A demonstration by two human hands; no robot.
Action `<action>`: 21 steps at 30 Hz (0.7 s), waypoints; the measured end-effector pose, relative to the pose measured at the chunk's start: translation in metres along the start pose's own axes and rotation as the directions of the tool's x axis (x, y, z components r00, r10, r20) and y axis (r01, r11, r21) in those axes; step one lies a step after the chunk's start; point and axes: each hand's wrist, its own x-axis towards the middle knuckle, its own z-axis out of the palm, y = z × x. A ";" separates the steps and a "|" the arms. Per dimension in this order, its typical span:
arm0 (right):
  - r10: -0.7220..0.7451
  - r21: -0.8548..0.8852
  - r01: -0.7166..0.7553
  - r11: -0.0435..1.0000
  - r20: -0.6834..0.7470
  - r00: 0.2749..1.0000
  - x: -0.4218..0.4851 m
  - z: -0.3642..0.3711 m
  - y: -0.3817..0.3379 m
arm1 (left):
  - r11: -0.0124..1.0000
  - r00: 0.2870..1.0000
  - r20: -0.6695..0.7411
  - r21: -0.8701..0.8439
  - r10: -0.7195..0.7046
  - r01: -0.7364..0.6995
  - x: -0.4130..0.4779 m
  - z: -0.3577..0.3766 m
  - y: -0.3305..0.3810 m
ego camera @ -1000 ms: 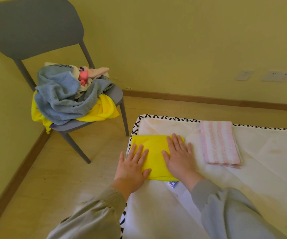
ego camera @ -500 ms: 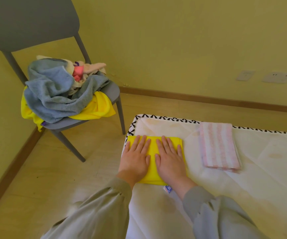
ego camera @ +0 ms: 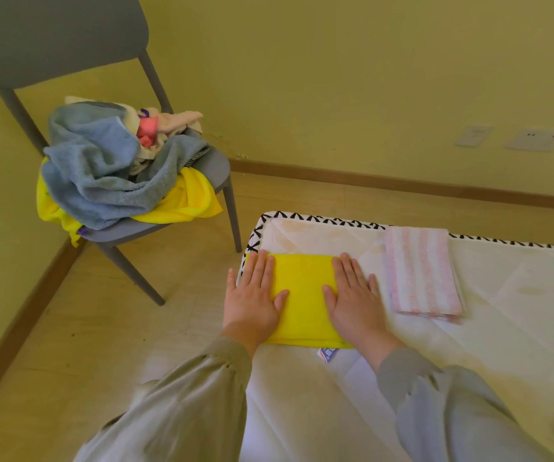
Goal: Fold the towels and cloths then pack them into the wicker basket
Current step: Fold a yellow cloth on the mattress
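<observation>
Grey plastic chair (ego camera: 52, 38): carries a heap topped by an unfolded blue terry towel (ego camera: 95, 168). Left hand (ego camera: 252, 295): fingers straight, pressing flat on the left edge of the folded yellow square cloth (ego camera: 304, 295), which lies at the corner of the white mattress (ego camera: 502, 328). Right hand (ego camera: 352, 295): flat, grasping nothing, on the cloth's right edge. Folded pink-striped towel (ego camera: 420, 271): just beside the right hand, on its right.

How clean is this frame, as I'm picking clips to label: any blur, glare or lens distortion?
Head view: soft, even light, no glare; yellow cloth, left hand and right hand sharp; sleeves softer at the bottom edge; wide-angle lens stretches the chair toward the corner.
</observation>
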 end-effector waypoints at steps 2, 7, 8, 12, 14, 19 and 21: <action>0.013 0.010 -0.014 1.000 0.034 0.999 0.000 -0.004 0.005 | 1.000 1.000 0.012 0.008 -0.001 0.001 -0.002 -0.001 -0.007; 0.065 0.202 -0.081 0.976 0.082 0.994 0.010 -0.021 0.001 | 0.999 0.999 0.035 0.032 -0.022 0.021 -0.005 -0.005 -0.011; 0.115 0.320 -0.135 0.938 0.082 0.990 0.014 -0.027 -0.002 | 0.999 0.999 0.041 0.041 -0.022 0.020 -0.005 -0.007 -0.010; 0.364 0.716 -0.386 0.582 0.194 0.911 0.023 -0.044 -0.009 | 0.998 0.998 0.063 0.060 -0.021 0.017 -0.005 -0.012 -0.008; 0.435 0.707 -0.498 0.503 0.291 0.852 0.028 -0.046 -0.006 | 0.999 0.997 0.078 0.045 -0.030 0.027 -0.006 -0.015 -0.006; 0.338 0.729 -0.510 0.456 0.388 0.857 0.027 -0.060 -0.010 | 1.000 0.998 0.065 0.005 -0.025 0.025 -0.007 -0.036 -0.003; 0.241 0.748 -0.389 0.538 0.306 0.921 0.020 -0.072 -0.016 | 0.994 0.999 0.039 -0.109 -0.019 0.023 -0.004 -0.049 -0.002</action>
